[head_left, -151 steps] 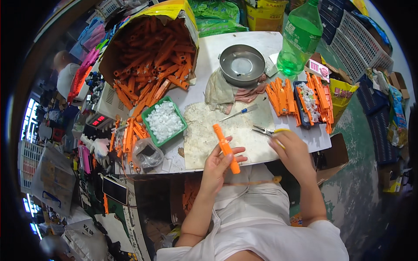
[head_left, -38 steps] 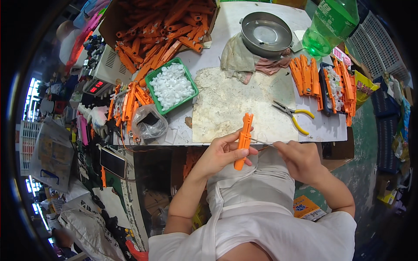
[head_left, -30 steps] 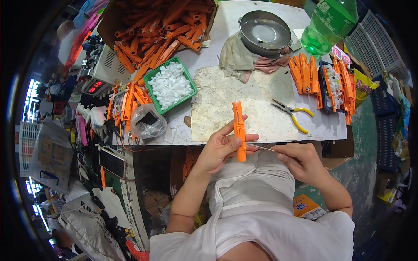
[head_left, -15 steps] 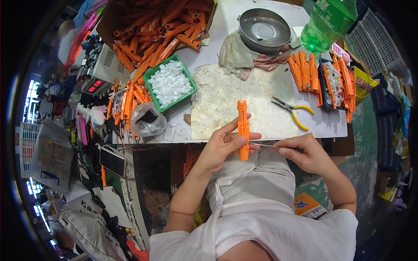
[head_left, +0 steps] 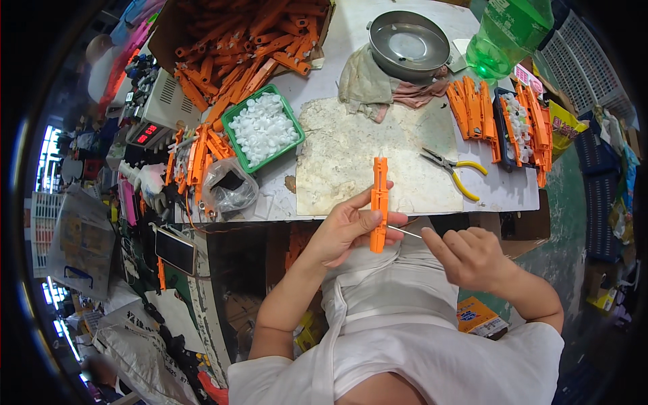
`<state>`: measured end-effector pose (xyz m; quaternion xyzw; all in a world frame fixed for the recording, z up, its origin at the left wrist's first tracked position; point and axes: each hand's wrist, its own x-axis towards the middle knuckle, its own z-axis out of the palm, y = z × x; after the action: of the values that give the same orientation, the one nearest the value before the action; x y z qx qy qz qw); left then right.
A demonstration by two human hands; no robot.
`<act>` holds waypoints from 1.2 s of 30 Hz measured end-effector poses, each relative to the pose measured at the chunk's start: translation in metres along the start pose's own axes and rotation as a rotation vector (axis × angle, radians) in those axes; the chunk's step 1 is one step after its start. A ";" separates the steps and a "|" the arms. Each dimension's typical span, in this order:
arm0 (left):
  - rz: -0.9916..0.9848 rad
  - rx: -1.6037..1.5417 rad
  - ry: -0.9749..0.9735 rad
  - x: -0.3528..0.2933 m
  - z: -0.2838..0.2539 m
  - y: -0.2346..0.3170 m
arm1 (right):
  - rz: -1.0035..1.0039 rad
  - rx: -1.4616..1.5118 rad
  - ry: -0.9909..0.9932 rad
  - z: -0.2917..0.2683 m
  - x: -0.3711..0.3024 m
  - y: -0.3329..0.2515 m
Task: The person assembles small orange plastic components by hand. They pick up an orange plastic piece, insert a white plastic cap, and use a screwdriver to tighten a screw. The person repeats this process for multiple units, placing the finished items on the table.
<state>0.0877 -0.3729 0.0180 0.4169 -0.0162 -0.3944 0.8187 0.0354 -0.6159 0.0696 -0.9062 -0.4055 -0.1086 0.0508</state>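
My left hand [head_left: 351, 229] is closed around a long, narrow orange plastic part [head_left: 379, 202], which stands nearly upright over my lap at the table's front edge. My right hand [head_left: 472, 255] is curled with the index finger pointing along a thin metal rod [head_left: 407, 233]. The rod's far end reaches the lower right side of the orange part; whether it enters the part cannot be seen. Its handle end is hidden in my right fist. Beyond my hands, yellow-handled pliers [head_left: 459, 172] lie on the table with jaws toward the far left.
A green basket [head_left: 251, 162] of small white plastic pieces stands left, below a box [head_left: 165, 44] heaped with orange parts. More orange parts [head_left: 470, 108] lie right, beside a dark tray [head_left: 501, 115]. A metal bowl [head_left: 409, 46], rags [head_left: 364, 84] and a green bottle [head_left: 509, 37] are at the back.
My right hand has turned over and shifted lower, its fingers now curled, with more of the rod tilted and showing. The orange part has moved slightly right and down.
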 end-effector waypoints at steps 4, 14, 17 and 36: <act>-0.017 -0.180 -0.023 0.000 -0.002 -0.003 | 0.020 0.230 0.220 0.009 0.000 0.024; 0.025 -0.150 -0.121 0.008 0.010 -0.005 | 0.669 1.786 0.162 0.064 0.051 0.055; 0.478 0.206 0.143 0.019 -0.004 -0.027 | 0.898 1.866 0.429 0.075 0.057 0.033; 0.867 0.657 0.398 0.006 -0.004 -0.010 | 0.400 0.455 0.476 0.007 0.043 0.010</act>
<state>0.0869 -0.3779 0.0070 0.6707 -0.1530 0.0885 0.7204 0.0721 -0.5896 0.0728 -0.8824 -0.2114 -0.2110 0.3635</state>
